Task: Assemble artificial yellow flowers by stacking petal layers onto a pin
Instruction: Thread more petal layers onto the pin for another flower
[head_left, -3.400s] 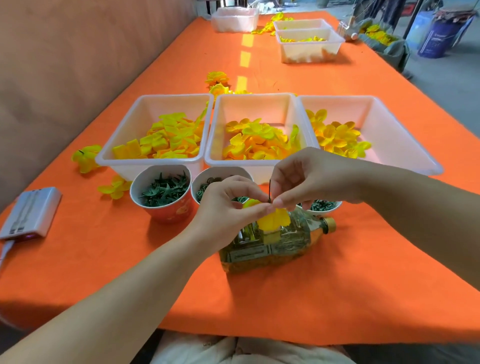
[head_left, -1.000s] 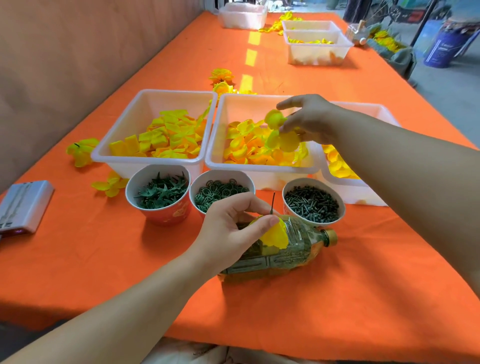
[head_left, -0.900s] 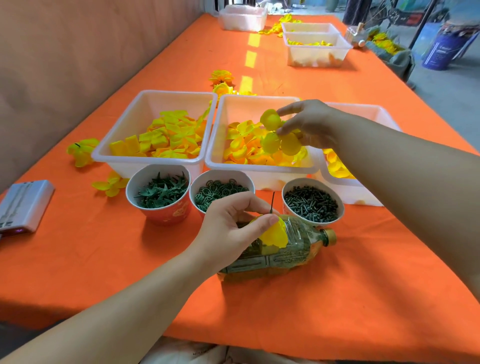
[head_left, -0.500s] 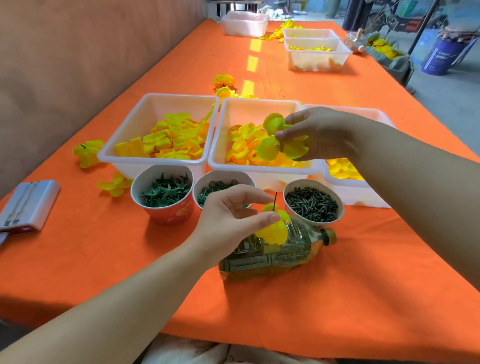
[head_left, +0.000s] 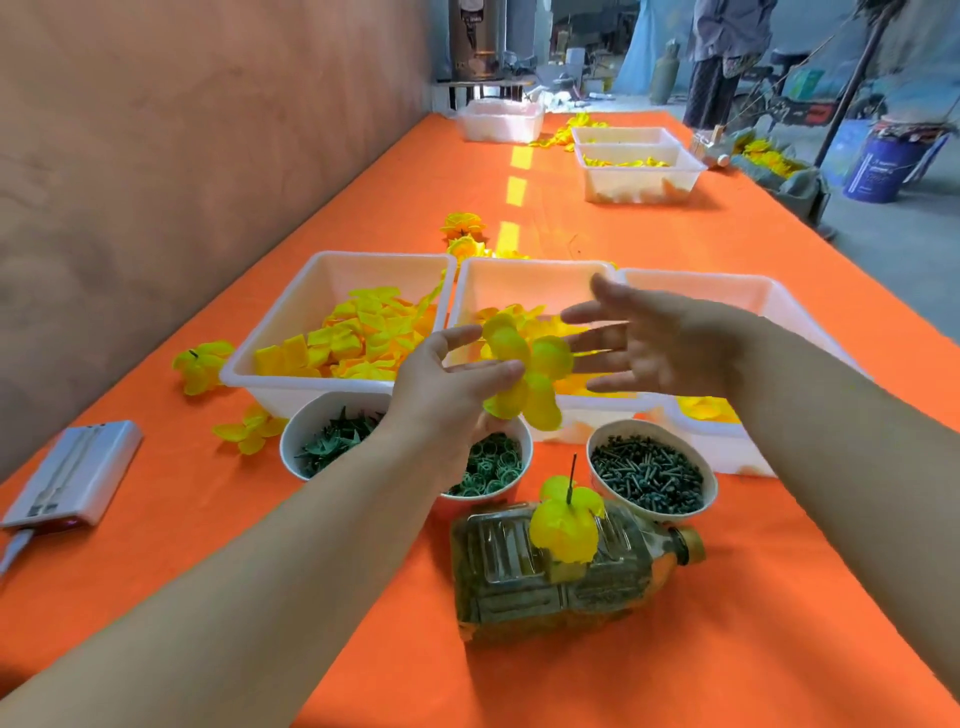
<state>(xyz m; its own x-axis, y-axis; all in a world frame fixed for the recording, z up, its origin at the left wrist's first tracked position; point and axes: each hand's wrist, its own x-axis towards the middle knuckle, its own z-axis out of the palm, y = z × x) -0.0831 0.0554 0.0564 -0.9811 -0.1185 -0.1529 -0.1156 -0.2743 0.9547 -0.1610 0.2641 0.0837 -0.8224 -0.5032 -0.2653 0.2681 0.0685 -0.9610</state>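
Fingers (head_left: 615, 296) all spread: left hand (head_left: 441, 395) has quit the pin (head_left: 572, 475), meeting right hand (head_left: 670, 348) at the petal layer (head_left: 524, 364); threading likely next.

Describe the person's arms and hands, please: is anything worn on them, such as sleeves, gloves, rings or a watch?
The left forearm and the right forearm are bare as far as the picture shows them; no sleeve comes into view. The left hand and the right hand wear no gloves. No watch or bracelet shows at either wrist, and no ring shows on the fingers.
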